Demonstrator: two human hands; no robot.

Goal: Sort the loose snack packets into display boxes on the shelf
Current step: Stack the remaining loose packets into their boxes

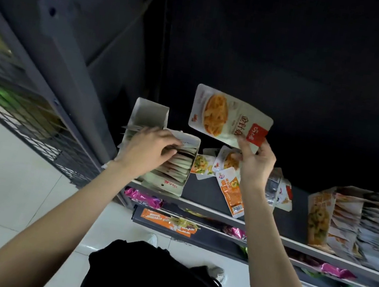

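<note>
My right hand [256, 162] pinches a white snack packet [225, 116] with an orange food picture and a red corner label, holding it up above the shelf [203, 188]. My left hand [150, 149] rests with curled fingers on the row of packets standing in an open cardboard display box [174, 166] at the shelf's left end. Several loose packets [229, 182] lie on the dark shelf between the box and my right forearm, some white with yellow food, one orange.
A second display box [321, 215] full of packets stands at the right of the shelf, with more rows beside it. Lower shelves [218, 233] hold pink and orange snacks. A wire rack [24, 120] stands at the left over a pale tiled floor.
</note>
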